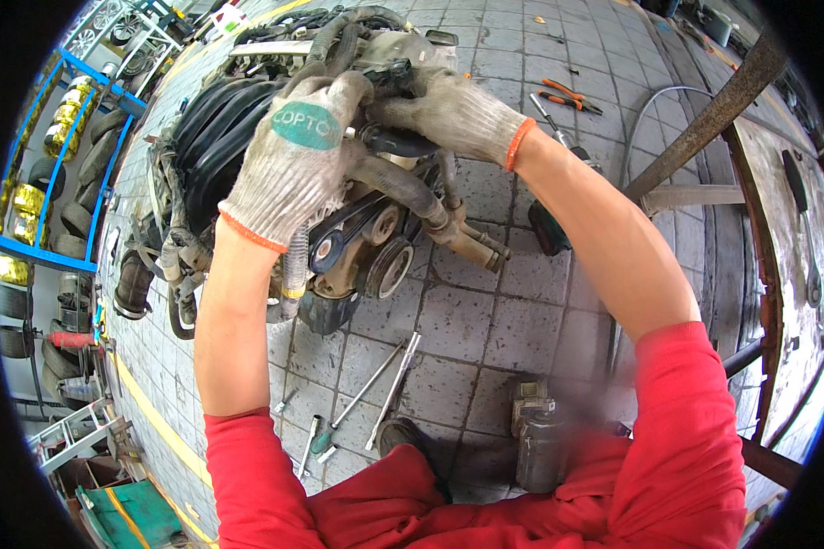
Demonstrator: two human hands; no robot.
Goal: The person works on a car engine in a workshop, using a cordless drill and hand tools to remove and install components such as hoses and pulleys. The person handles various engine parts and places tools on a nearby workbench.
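A car engine with belts and pulleys stands on the tiled floor ahead of me. Both my hands wear whitish knit gloves with orange cuffs. My left hand lies over the top of the engine, beside the black ribbed intake manifold, its fingers curled down among the hoses. From the right, my right hand reaches in with bent fingers near a black fitting. What the fingertips hold is hidden by gloves and hoses. Below them a thick grey hose bends toward a metal pipe.
Orange-handled pliers and a dark power tool lie on the floor to the right. Long bars and a screwdriver lie near my foot. A blue rack with tyres stands left; a worn bench holds a wrench.
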